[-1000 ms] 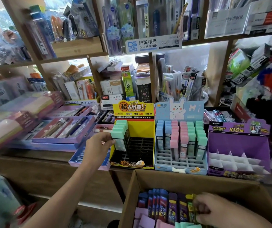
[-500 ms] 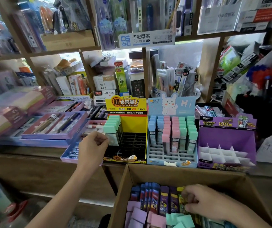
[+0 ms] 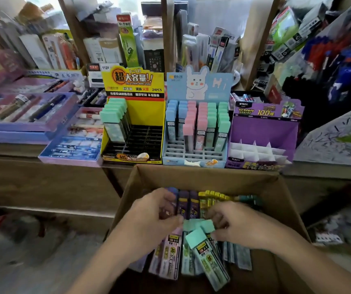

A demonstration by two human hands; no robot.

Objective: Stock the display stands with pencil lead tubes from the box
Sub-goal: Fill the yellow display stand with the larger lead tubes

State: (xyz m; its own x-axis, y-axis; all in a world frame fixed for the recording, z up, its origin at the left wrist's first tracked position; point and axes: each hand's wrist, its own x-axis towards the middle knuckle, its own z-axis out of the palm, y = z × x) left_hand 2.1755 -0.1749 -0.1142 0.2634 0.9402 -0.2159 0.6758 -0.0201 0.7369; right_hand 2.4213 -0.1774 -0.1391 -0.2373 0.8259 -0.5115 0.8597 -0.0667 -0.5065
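Stocking looks partly done. The yellow stand (image 3: 134,132) has one column of tubes (image 3: 113,115) at its left and bare slots elsewhere. The blue stand (image 3: 194,154) is full at the back with open front rows, and the purple stand (image 3: 262,132) holds none. Both hands are in the box (image 3: 212,176) below the surface (image 3: 7,148). The right hand (image 3: 241,227) pinches a bunch of mint-capped tubes (image 3: 201,235). The left hand (image 3: 152,218) curls against their caps; I cannot tell if it grips

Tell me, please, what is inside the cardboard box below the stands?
Inside the cardboard box: purple tubes and yellow tubes standing at the back, mint-capped tubes and lilac tubes lying in front. The left hand and right hand cover whatever lies beneath them.
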